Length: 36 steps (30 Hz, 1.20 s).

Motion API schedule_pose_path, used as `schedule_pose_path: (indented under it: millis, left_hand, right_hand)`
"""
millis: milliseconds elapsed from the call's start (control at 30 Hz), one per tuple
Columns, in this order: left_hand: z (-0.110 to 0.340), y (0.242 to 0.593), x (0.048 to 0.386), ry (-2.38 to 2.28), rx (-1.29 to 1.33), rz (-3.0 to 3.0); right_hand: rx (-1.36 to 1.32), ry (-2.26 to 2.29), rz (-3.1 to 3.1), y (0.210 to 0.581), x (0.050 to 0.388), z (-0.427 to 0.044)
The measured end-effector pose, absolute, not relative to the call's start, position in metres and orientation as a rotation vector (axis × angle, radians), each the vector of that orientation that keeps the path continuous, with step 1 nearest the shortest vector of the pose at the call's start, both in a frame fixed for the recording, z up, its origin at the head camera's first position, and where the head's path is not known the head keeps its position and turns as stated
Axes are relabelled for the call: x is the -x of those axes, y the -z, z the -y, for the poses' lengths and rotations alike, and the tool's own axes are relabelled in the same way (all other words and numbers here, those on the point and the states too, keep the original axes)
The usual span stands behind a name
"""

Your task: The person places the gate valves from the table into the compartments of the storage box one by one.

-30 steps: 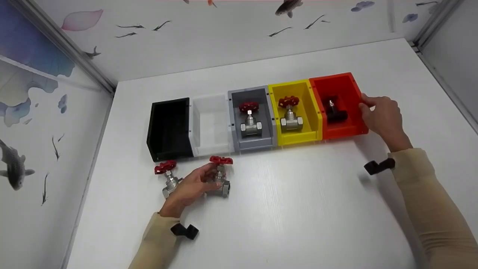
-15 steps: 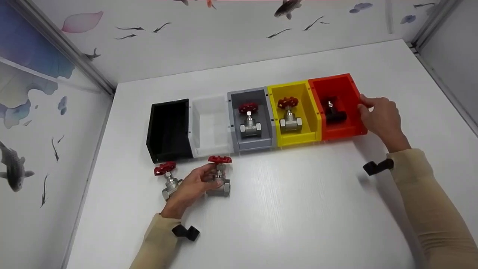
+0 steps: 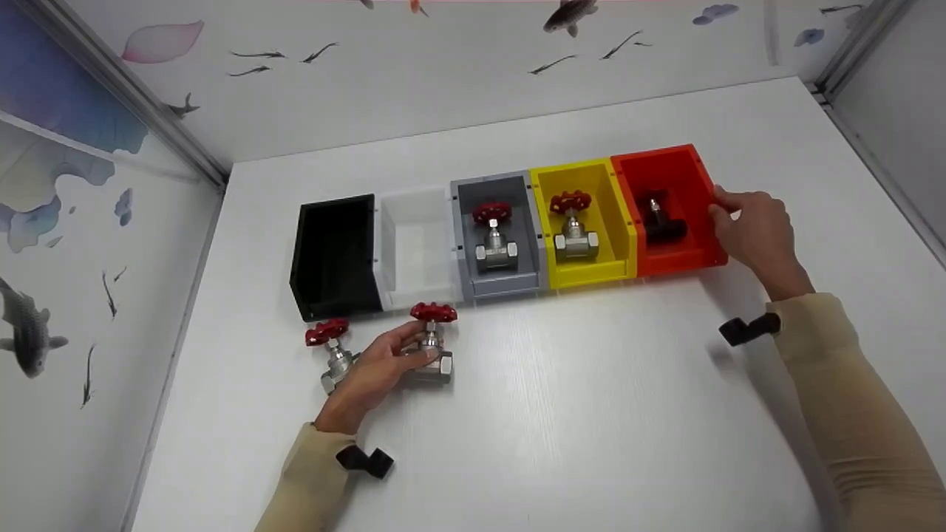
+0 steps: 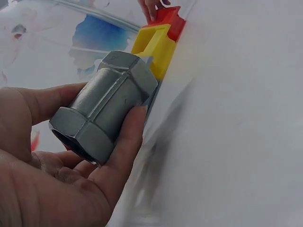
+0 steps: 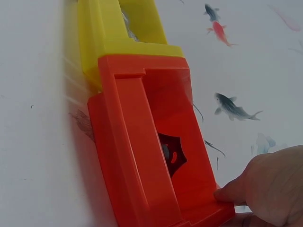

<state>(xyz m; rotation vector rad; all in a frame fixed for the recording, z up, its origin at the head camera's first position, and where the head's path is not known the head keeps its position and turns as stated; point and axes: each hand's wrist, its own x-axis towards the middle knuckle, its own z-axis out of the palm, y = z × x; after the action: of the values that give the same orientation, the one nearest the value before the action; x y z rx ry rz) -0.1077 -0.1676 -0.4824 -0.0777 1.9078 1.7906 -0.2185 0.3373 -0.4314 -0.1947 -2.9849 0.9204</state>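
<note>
My left hand (image 3: 369, 377) grips a metal valve with a red handwheel (image 3: 443, 366) around its body, in front of the white bin (image 3: 421, 295). In the left wrist view, the hexagonal-ended valve body (image 4: 111, 99) sits between thumb and fingers. Another red-wheeled valve (image 3: 338, 360) stands left of it, partly hidden by that hand. Far right, my right hand (image 3: 757, 229) pinches the side wall of the red bin (image 3: 684, 264). Inside that bin lies a dark-bodied valve (image 3: 665, 229); the right wrist view shows part of its handwheel (image 5: 179, 156).
The bins stand joined in a row: black bin (image 3: 301, 284), white, grey bin (image 3: 510, 287), yellow bin (image 3: 591, 277), red. One valve (image 3: 497, 251) lies in the grey bin, another valve (image 3: 576, 240) in the yellow. Printed walls enclose the white table (image 3: 576, 414).
The left hand's valve has shifted slightly up in the head view, toward the bins, and tilted a little. The right hand stays on the red bin.
</note>
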Motion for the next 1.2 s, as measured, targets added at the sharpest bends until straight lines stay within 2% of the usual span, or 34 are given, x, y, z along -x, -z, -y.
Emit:
schedule_pose_path:
  millis: [600,1200]
  left_hand:
    - [0.161,0.469,0.116,-2.014,0.294,-1.872]
    - [0.154,0.448,0.136,-2.097,0.241,-1.861]
  right_hand:
    - [0.207,-0.906,2.98,0.431,0.22,-0.338]
    - [0.196,-0.865,2.985,0.432,0.219,-0.338]
